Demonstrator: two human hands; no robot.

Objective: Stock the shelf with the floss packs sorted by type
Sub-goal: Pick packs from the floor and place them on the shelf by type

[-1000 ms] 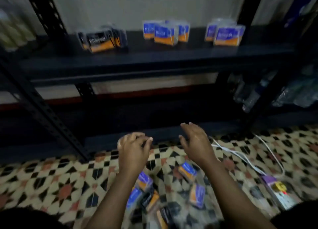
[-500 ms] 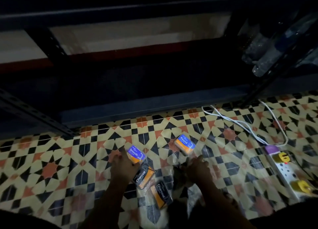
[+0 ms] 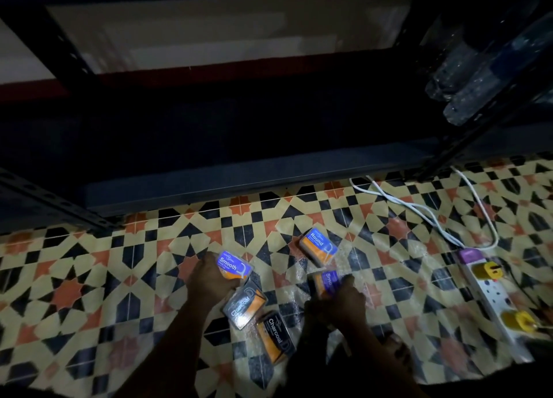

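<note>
Several floss packs lie on the patterned tile floor below a dark metal shelf. My left hand grips a blue-and-orange "Smooth" pack. My right hand holds a second purple-blue "Smooth" pack, partly covered by my fingers. A blue-and-orange "Round" pack lies apart, just beyond my right hand. Two black-and-orange "Charcoal" packs lie between my forearms on a clear plastic sheet.
A white power strip with yellow plugs and a purple plug lies at the right, its white cable running toward the shelf. Plastic bottles lie on the neighbouring rack at upper right. A slotted shelf post stands at left.
My view dropped from the stocked upper shelf to the floor. Both hands came down from mid-air onto the packs, and each closed on a "Smooth" pack.
</note>
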